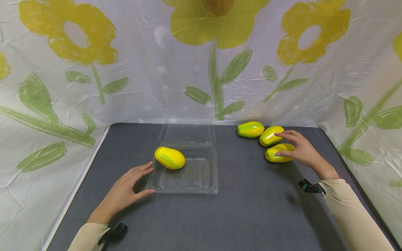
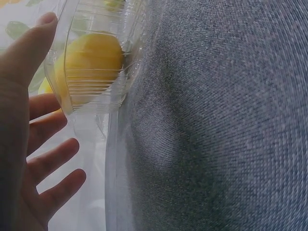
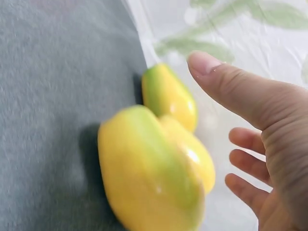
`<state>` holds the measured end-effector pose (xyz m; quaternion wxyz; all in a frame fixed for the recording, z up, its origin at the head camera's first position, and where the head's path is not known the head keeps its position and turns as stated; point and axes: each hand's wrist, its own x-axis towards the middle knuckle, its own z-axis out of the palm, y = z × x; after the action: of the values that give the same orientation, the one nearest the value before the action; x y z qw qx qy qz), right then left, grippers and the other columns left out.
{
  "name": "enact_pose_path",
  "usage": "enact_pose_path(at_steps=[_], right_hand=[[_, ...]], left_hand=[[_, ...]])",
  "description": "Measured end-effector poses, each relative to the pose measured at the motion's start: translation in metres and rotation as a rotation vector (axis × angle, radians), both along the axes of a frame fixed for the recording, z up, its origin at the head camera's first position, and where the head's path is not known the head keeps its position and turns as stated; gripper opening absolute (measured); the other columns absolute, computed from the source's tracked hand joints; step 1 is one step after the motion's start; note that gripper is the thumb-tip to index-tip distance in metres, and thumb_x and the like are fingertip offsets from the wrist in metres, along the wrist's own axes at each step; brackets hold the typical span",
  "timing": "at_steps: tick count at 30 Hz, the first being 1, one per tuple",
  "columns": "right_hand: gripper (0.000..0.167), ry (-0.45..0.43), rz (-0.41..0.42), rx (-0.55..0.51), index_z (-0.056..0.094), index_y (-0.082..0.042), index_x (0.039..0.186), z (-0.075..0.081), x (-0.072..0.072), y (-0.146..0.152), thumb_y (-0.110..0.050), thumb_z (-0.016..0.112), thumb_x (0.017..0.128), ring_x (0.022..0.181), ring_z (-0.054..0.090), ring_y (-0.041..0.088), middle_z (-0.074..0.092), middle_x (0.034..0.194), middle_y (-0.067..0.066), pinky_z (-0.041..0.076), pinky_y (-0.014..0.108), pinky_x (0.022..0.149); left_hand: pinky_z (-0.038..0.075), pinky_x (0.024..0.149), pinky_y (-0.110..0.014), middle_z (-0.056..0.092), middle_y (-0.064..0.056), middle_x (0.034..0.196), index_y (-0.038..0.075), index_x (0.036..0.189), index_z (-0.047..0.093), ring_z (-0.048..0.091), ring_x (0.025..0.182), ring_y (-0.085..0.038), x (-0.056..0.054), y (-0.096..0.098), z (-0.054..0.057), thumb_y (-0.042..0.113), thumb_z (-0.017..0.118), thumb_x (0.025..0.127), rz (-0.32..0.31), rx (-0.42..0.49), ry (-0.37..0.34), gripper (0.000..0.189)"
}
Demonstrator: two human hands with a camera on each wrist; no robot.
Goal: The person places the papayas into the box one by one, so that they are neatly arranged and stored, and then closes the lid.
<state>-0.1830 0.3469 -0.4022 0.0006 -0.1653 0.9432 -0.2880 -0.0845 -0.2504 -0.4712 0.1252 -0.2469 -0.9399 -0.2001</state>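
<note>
A clear plastic clamshell box [image 1: 191,190] lies with its lid folded back on the dark table. One yellow papaya [image 1: 170,158] rests in its left side. Beside the box's left wall, my left hand [image 1: 125,190] has its fingers extended and spread, thumb near the front corner. At the back right, a cluster of three yellow-green papayas includes a far one [image 1: 250,129], a middle one [image 1: 270,136] and a near one [image 1: 276,157]. My right hand [image 1: 303,148] hovers over the near papaya, thumb and fingers apart; the right wrist view shows a gap between hand and fruit.
The grey cloth-covered table [image 1: 238,209] ends at a white curtain [image 1: 141,87] printed with yellow flowers. The open lid [image 1: 187,134] lies toward the back edge of the table. Black straps sit on both wrists.
</note>
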Motion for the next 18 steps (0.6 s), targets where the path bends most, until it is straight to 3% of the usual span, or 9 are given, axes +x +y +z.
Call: enact_pose_path(at_steps=[9,18], right_hand=[[0.071,-0.069,-0.025,0.005,0.053,-0.008,0.142,-0.013,-0.004,0.020,-0.034,0.080,0.083,0.132,0.039,0.043,0.045,0.144,0.019,0.039,0.067,0.098],[0.071,-0.129,-0.044,-0.028,0.052,-0.008,0.143,-0.022,-0.004,0.031,-0.038,0.078,0.085,0.133,0.040,0.046,0.043,0.144,0.020,0.036,0.069,0.103]], left_hand=[[0.046,0.103,-0.049,0.049,-0.002,0.153,0.013,0.139,0.057,0.052,0.131,-0.026,0.000,0.000,0.000,0.039,0.087,0.072,-0.002,0.007,-0.001,0.077],[0.046,0.104,-0.048,0.050,-0.004,0.152,0.012,0.138,0.058,0.052,0.130,-0.025,0.000,0.000,0.000,0.039,0.087,0.072,-0.006,0.009,0.004,0.077]])
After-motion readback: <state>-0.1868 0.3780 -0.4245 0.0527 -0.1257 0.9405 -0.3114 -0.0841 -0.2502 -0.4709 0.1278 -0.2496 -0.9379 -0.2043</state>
